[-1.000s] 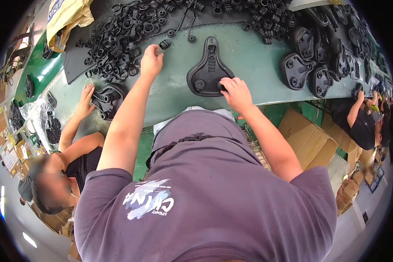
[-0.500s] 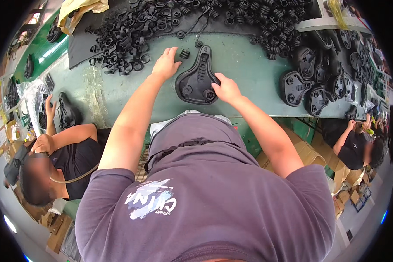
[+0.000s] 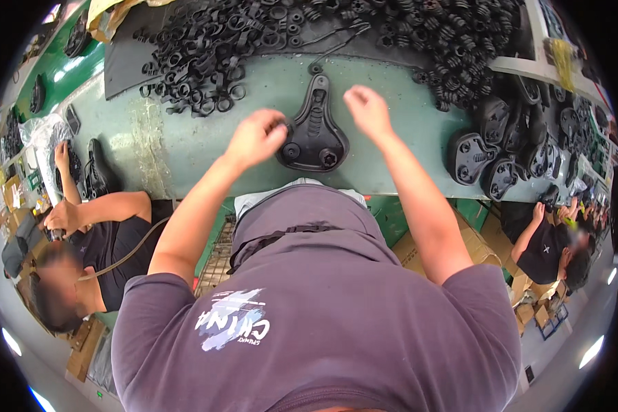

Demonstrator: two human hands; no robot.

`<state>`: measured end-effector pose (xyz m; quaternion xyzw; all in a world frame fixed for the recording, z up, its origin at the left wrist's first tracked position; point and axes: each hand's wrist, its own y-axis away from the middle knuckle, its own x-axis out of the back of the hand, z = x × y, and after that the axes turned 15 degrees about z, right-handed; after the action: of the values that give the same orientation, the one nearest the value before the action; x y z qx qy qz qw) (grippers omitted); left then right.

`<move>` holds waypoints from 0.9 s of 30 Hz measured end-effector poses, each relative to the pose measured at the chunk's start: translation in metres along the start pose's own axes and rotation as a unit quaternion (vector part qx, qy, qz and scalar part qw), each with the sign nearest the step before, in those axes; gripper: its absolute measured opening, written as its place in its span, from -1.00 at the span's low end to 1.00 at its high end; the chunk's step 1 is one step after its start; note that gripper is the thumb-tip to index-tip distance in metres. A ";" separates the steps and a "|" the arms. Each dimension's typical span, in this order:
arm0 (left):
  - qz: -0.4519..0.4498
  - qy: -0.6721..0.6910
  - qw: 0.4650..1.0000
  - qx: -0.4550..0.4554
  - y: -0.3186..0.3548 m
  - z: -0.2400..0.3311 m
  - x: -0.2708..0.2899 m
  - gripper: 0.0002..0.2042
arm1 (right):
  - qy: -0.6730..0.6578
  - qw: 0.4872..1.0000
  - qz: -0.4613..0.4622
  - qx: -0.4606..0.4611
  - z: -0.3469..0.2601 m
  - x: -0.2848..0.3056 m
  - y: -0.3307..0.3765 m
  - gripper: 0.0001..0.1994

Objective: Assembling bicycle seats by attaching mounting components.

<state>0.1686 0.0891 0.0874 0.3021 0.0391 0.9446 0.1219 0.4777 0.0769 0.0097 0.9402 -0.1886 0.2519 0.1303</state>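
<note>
A black bicycle saddle lies underside up on the green table in front of me, its narrow nose pointing away. My left hand is at the saddle's left edge, fingers closed on a small ribbed black piece that they mostly hide. Off to the right of the nose, my right hand is raised apart from the saddle. Its fingers look bent but are blurred, so whether they hold anything is unclear. A thin black tool rests beyond the nose.
Black rings are heaped at the far left, ribbed black pieces at the far right. More saddles lie to the right by a white frame. Co-workers sit on both sides, one at the left.
My right hand has let go of the saddle's edge and moved up and away. My left hand has come back toward the saddle; the ribbed piece has left its spot on the table.
</note>
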 end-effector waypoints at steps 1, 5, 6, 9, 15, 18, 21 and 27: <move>-0.078 0.007 0.996 0.051 0.017 0.009 0.005 -0.73 | -0.088 0.981 0.001 -0.174 -0.018 -0.012 -0.026 -0.54; -0.074 -0.151 0.985 -0.048 0.053 -0.018 -0.023 -0.67 | -0.201 0.945 0.027 -0.259 -0.056 -0.060 -0.113 -0.52; -0.077 -0.150 0.984 -0.050 0.046 -0.017 -0.026 -0.67 | -0.193 0.942 0.026 -0.273 -0.053 -0.067 -0.129 -0.59; -0.032 -0.129 0.990 -0.037 0.054 -0.018 -0.033 -0.64 | -0.116 0.952 0.093 -0.267 -0.063 -0.079 -0.148 -0.62; -0.012 -0.053 0.989 0.139 0.020 0.008 -0.010 -0.66 | 0.007 0.950 0.188 0.249 -0.092 -0.008 -0.085 -0.69; 0.116 -0.019 0.983 0.138 -0.052 0.000 -0.021 -0.54 | 0.003 0.986 0.140 0.096 -0.099 0.055 -0.046 -0.70; 0.152 -0.095 0.961 0.209 -0.135 -0.007 -0.041 -0.13 | 0.126 0.979 0.143 0.068 -0.055 0.083 -0.022 -0.71; 0.174 -0.090 0.933 0.301 -0.203 -0.039 -0.062 -0.22 | 0.137 0.989 0.063 0.008 0.031 0.099 0.044 -0.55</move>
<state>0.2366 0.2696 -0.0094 0.4104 0.2571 0.8639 -0.1380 0.5522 -0.0020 0.0421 0.8842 -0.2255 0.3873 0.1316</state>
